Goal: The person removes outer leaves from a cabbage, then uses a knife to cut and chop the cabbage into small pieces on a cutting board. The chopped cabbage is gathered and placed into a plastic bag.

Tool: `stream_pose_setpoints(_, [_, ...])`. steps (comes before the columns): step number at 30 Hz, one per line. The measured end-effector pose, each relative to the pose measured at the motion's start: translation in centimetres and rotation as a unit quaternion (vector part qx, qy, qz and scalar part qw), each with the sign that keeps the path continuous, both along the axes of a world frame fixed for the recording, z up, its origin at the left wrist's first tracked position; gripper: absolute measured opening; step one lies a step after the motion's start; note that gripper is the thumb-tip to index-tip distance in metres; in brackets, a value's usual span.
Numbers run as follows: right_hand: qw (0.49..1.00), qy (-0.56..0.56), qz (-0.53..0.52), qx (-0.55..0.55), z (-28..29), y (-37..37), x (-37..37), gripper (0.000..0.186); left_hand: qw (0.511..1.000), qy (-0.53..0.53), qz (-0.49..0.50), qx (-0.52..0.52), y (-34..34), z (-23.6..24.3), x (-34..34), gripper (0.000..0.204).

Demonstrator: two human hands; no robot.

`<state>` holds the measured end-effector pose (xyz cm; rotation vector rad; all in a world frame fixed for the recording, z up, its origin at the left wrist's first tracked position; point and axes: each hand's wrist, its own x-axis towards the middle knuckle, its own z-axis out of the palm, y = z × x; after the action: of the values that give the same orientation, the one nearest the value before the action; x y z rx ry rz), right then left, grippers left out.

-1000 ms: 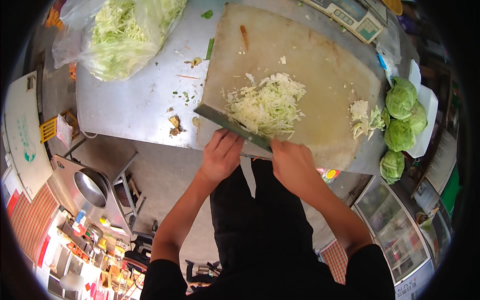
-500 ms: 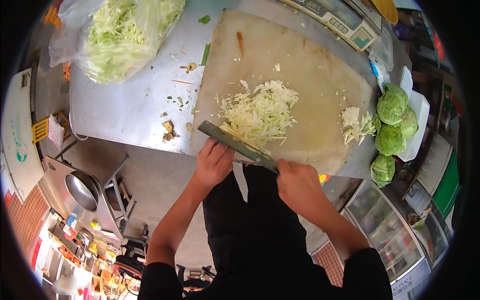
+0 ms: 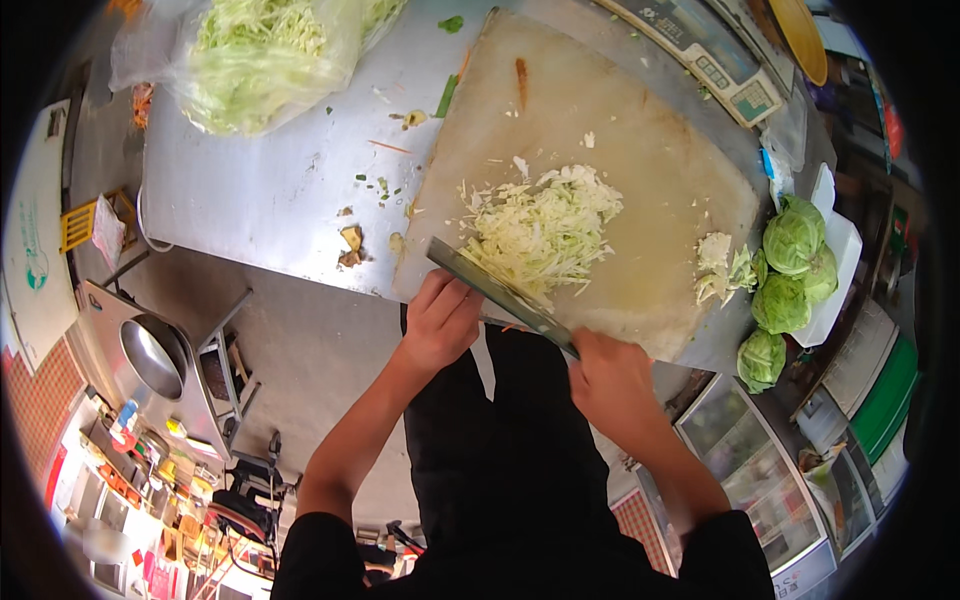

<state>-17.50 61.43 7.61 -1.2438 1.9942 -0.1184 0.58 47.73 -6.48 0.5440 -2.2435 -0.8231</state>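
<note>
My right hand (image 3: 612, 382) is closed round the handle end of a long cleaver (image 3: 502, 297). Curled against the blade near its far left end are the fingers of my left hand (image 3: 441, 312); part of their grip is hidden. The blade slants along the near edge of a worn cutting board (image 3: 660, 190), against the near side of a pile of shredded cabbage (image 3: 548, 225). A smaller heap of cabbage scraps (image 3: 716, 268) lies at the board's right edge.
Whole cabbages (image 3: 793, 235) sit at the right beside a white foam box (image 3: 840, 270). A clear bag of shredded cabbage (image 3: 262, 65) rests on the steel table (image 3: 230, 215) at the far left. A scale (image 3: 712, 60) stands behind the board, and vegetable bits (image 3: 350, 240) dot the steel.
The whole view has shifted and turned slightly, so the board and cabbage appear further right. Both hands keep their hold on the cleaver, which stays against the near side of the pile.
</note>
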Motion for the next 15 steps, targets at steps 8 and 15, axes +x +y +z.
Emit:
stream_pose_setpoints(8, [1.0,-0.005,-0.006,-0.01,-5.4,-1.8,1.7,0.01,1.0,-0.01,0.0,0.007,-0.2,0.3,-0.1,0.037])
stream_pose_setpoints(15, [1.0,-0.015,-0.024,0.015,-1.3,-1.4,0.5,0.006,0.999,0.012,0.015,0.045,0.2,-0.8,0.2,0.039])
